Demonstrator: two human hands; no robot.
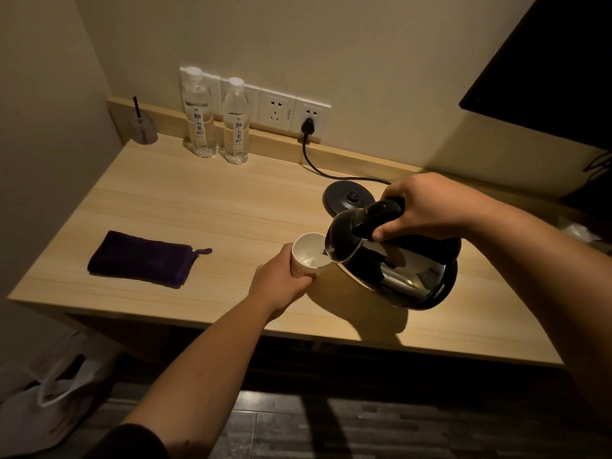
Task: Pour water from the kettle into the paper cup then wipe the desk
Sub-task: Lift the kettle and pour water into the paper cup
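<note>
My right hand [427, 207] grips the black handle of a shiny steel kettle [407, 270], held tilted to the left above the wooden desk [198, 207]. Its spout hangs over the rim of a white paper cup [309, 253], and water shows inside the cup. My left hand [281, 283] is wrapped around the cup's lower side, near the desk's front edge. A folded dark purple cloth [142, 258] lies flat on the desk to the left, apart from both hands.
The kettle's black base [347, 197] sits behind the cup, its cord [318, 164] running to a wall socket. Two water bottles [215, 117] stand at the back. A small clear holder with a dark stick [142, 127] is in the back left corner. A white bag [53, 392] lies on the floor.
</note>
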